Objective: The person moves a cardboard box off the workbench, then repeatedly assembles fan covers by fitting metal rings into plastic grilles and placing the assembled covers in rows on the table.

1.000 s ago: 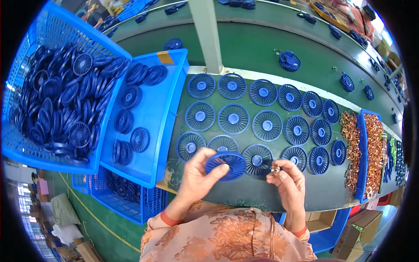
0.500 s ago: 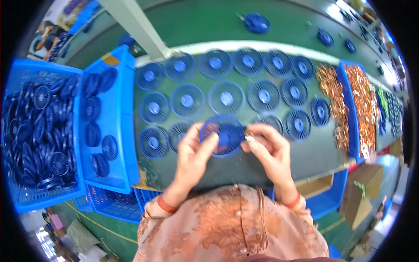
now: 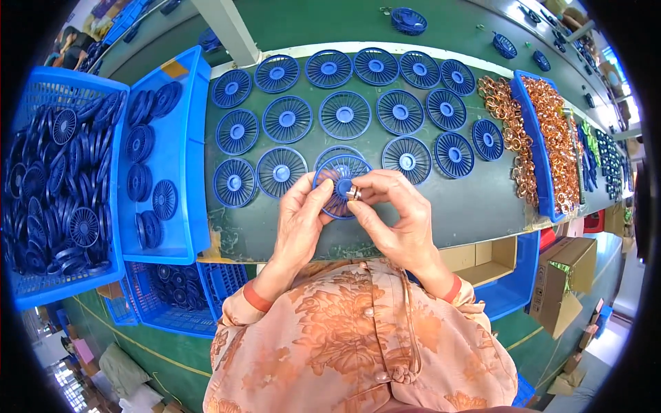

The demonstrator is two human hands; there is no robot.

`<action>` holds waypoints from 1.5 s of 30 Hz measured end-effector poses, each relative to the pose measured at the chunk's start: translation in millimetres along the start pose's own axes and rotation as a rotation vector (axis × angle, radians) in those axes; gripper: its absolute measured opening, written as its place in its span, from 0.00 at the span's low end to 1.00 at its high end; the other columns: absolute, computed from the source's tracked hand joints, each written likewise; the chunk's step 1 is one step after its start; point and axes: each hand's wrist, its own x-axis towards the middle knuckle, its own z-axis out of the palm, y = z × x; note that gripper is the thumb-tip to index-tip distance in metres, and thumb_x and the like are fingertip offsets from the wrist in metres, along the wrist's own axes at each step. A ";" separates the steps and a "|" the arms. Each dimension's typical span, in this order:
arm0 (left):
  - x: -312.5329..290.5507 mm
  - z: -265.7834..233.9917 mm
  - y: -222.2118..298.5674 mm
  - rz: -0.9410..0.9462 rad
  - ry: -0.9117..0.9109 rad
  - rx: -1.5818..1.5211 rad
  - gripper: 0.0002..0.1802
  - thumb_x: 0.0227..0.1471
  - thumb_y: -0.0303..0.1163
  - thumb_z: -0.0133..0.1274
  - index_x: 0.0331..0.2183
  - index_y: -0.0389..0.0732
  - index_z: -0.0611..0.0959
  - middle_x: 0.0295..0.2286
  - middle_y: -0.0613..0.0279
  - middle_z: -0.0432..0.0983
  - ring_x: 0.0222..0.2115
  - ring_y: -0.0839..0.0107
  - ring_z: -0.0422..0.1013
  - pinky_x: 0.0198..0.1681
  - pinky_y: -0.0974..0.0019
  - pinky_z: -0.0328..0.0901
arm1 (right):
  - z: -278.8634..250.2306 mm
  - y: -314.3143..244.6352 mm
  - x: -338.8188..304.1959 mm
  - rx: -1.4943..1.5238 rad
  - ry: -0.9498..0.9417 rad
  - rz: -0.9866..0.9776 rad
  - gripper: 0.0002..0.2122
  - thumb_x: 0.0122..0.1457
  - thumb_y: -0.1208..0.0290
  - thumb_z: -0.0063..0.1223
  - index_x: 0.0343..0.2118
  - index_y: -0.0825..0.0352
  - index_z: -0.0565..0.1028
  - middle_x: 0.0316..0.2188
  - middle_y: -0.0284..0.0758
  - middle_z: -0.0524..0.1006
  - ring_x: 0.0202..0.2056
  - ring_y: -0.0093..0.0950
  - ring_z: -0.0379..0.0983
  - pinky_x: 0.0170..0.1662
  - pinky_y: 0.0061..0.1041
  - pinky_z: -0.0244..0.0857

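Note:
In front of my body, my left hand (image 3: pixel 299 217) grips a round blue slatted fan grille (image 3: pixel 343 184) by its left edge, thumb on the face. My right hand (image 3: pixel 399 213) pinches a small shiny metal ring (image 3: pixel 354 193) between thumb and fingertips. That ring is at the grille's solid hub; whether it is seated there I cannot tell. Right behind the held grille, another blue grille (image 3: pixel 337 150) lies partly hidden on the bench. More such grilles (image 3: pixel 345 115) lie flat in rows beyond my hands.
Left stand a blue crate (image 3: pixel 69 77) heaped with grilles and a blue bin (image 3: pixel 175 206) holding several more. On the right, copper-coloured rings (image 3: pixel 509 131) are piled beside a full blue tray (image 3: pixel 536 148). A pale post (image 3: pixel 231 31) rises behind the green bench (image 3: pixel 310 234).
My right hand has moved left, bringing the metal ring from the grille's right rim to its hub. The grille has shifted slightly left and tilted. The head view has shifted too.

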 end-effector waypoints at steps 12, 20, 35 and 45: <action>-4.4 -1.1 1.9 0.060 0.042 0.311 0.15 0.65 0.38 0.49 0.43 0.36 0.80 0.34 0.65 0.79 0.31 0.80 0.75 0.34 0.74 0.73 | 3.8 4.1 6.8 -0.352 -0.090 -0.208 0.11 0.51 0.78 0.65 0.39 0.68 0.80 0.34 0.40 0.78 0.36 0.39 0.77 0.39 0.33 0.72; -5.4 -10.7 8.4 0.026 -0.023 0.512 0.16 0.66 0.37 0.47 0.38 0.34 0.82 0.27 0.67 0.78 0.23 0.82 0.72 0.23 0.76 0.67 | -6.4 19.3 -3.3 -0.200 -0.273 -0.443 0.05 0.52 0.73 0.58 0.30 0.66 0.79 0.34 0.35 0.76 0.39 0.34 0.73 0.45 0.31 0.69; -0.3 2.7 3.2 -0.252 -0.342 0.379 0.28 0.52 0.23 0.62 0.54 0.31 0.74 0.44 0.59 0.78 0.42 0.75 0.75 0.45 0.70 0.72 | -45.7 25.9 -16.5 -0.018 -0.363 -0.233 0.17 0.48 0.65 0.71 0.42 0.61 0.82 0.46 0.37 0.74 0.50 0.34 0.69 0.54 0.33 0.65; -8.6 17.1 0.9 -0.170 -0.461 0.368 0.25 0.53 0.22 0.61 0.53 0.32 0.75 0.44 0.59 0.78 0.43 0.76 0.74 0.48 0.69 0.71 | -29.0 24.2 -53.6 0.871 -0.264 0.807 0.22 0.64 0.64 0.56 0.58 0.65 0.67 0.48 0.36 0.74 0.46 0.24 0.74 0.45 0.28 0.77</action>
